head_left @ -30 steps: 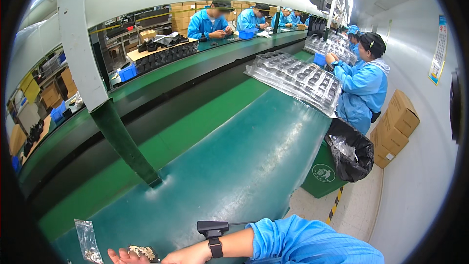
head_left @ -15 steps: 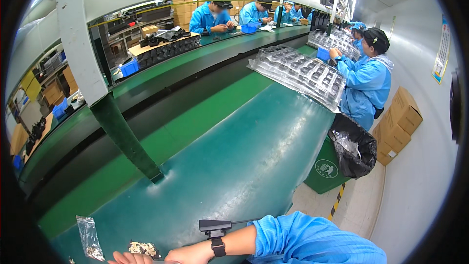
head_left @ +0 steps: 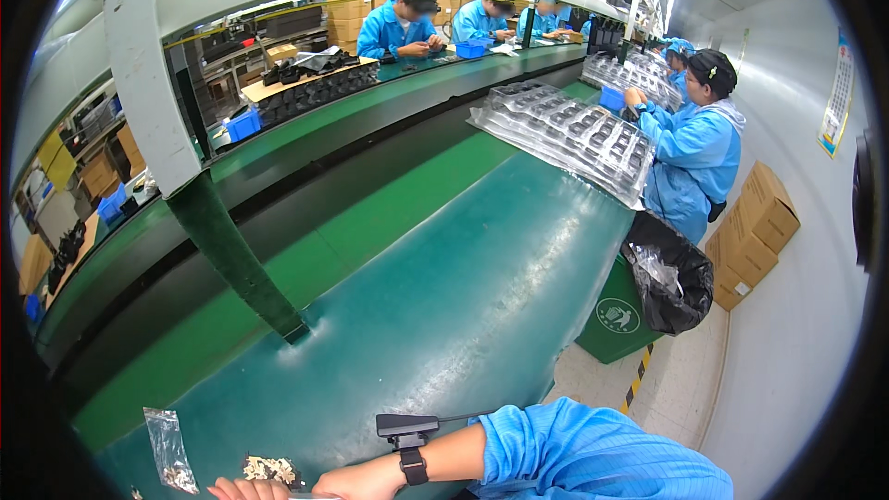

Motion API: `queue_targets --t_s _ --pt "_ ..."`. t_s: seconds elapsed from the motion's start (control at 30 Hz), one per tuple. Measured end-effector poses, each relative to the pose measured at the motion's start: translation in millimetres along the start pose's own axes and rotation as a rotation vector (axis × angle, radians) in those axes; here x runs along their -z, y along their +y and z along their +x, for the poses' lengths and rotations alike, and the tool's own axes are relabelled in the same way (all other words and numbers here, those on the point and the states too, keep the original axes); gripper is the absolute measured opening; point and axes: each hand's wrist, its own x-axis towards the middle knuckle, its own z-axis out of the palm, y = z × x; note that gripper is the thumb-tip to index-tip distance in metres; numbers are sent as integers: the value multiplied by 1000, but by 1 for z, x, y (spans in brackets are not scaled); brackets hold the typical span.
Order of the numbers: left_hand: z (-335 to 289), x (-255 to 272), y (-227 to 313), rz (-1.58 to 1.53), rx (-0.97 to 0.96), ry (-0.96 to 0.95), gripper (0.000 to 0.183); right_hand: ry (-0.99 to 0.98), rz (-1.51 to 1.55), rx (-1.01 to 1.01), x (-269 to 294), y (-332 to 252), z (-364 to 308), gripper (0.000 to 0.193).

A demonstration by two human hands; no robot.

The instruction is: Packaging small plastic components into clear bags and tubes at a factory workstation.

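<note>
Along a green worktable [head_left: 435, 315], the left hand [head_left: 248, 490] and the strapped right hand [head_left: 356, 481] sit close together, cut off by the lower edge, so I cannot tell whether they grip anything. A heap of small pale pieces [head_left: 269, 469] lies just beyond the left hand, with a clear bag [head_left: 169, 454] of small bits to its left. Farther off stand a green bin [head_left: 616, 343] and stacked cartons [head_left: 755, 222], then clear trays [head_left: 565, 134] of dark parts before a worker [head_left: 690, 157] in blue.
</note>
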Motion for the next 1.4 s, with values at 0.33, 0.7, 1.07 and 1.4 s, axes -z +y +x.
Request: queue_targets --t_s 0.33,0.7,1.07,1.4 --pt "5 5 3 -52 -69 -67 36 -129 224 -199 16 -6 -5 27" --pt "7 5 14 -27 -186 55 41 130 -84 78 15 -8 -3 34" --pt "7 10 11 -5 -163 81 44 124 -161 28 15 -11 -5 30" --pt "4 9 12 -31 -170 58 48 71 -169 32 16 -16 -6 31"
